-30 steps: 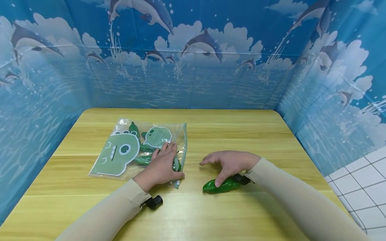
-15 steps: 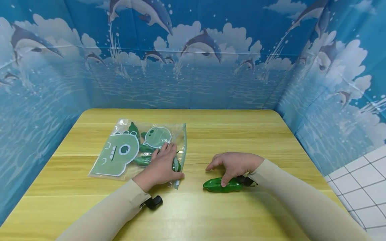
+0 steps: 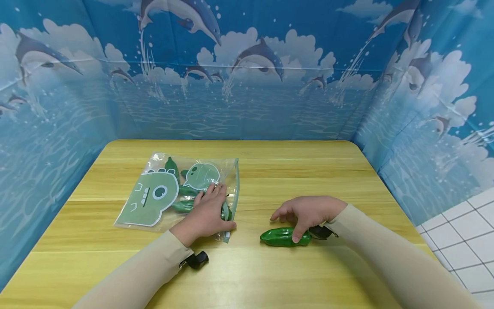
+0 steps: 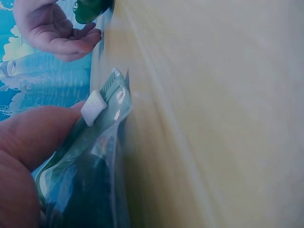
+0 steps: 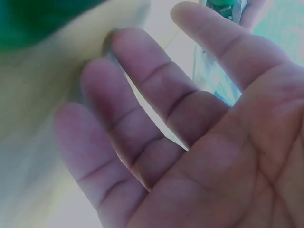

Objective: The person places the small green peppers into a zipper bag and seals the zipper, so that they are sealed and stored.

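A clear zip bag (image 3: 140, 208) with a green monster print lies left of centre, with several green peppers (image 3: 183, 207) inside. My left hand (image 3: 206, 214) rests on its zip end, fingers stretched out flat. In the left wrist view, the thumb (image 4: 35, 135) is beside the bag's white slider (image 4: 94, 108). To the right, a loose green pepper (image 3: 279, 237) lies on the table. My right hand (image 3: 310, 211) is just above and behind it, the thumb overlapping the pepper in the head view. The right wrist view shows spread, slightly bent fingers (image 5: 142, 57) with nothing gripped.
The yellow wood-grain table (image 3: 247, 274) carries the bag and the loose pepper. A blue dolphin-print curtain (image 3: 247, 107) stands behind and along both sides. White tiles (image 3: 467, 240) show beyond the right edge.
My right hand has shifted to the right along the loose pepper, exposing more of its left part. The pepper, the bag and my left hand have stayed nearly in place.
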Tool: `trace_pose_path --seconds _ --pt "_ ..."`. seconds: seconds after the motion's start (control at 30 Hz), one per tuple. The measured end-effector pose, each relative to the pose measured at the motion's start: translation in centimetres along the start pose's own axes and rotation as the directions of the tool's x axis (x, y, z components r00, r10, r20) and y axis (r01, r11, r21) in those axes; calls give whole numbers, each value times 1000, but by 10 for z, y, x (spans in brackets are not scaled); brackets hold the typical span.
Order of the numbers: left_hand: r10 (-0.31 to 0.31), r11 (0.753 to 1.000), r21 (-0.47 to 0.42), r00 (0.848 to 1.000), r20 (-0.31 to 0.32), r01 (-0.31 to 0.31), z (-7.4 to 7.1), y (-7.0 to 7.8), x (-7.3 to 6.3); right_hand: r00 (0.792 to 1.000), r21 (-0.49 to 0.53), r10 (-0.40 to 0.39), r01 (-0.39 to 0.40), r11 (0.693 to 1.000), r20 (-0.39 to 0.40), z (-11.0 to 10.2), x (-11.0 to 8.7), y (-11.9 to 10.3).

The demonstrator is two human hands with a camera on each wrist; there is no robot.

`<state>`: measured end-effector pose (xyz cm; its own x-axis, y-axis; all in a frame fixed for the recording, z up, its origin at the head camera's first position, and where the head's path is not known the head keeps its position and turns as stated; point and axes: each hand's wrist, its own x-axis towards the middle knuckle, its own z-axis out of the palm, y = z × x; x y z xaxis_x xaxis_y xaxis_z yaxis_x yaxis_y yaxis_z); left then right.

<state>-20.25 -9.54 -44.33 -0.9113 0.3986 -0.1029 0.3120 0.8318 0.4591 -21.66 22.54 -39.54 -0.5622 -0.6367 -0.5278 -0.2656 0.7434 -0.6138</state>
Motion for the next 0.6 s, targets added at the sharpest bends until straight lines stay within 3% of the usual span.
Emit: trace_pose_path --seconds 0.33,0.6 --pt "0 1000 0 1000 4 0 1 1 0 1000 1 12 -12 1000 -15 3 -19 10" --pt "3 1000 1 1000 -7 -3 2 0 0 997 -5 -53 53 999 -55 12 -26 21"
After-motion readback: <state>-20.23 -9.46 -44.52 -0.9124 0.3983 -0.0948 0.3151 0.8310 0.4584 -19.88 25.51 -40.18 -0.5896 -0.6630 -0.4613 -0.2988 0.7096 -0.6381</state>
